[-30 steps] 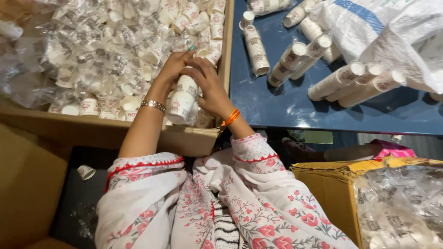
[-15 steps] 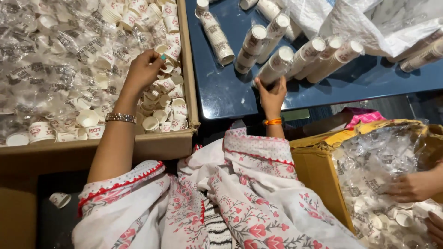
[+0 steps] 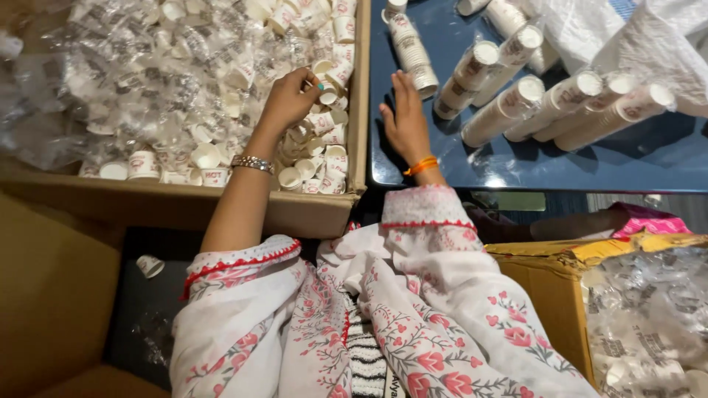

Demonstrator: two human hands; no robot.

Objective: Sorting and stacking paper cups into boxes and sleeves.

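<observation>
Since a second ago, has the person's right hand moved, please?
Yes. The right hand left the cardboard box, where it met the left hand, crossed the box's right wall and now lies on the blue table.

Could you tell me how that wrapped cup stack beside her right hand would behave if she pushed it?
The cup stack lies on its side on the smooth blue table, so it would probably roll or slide easily. Being small paper cups, it is likely light. Its clear wrap looks slippery, and the right hand might crush it if squeezed.
</observation>
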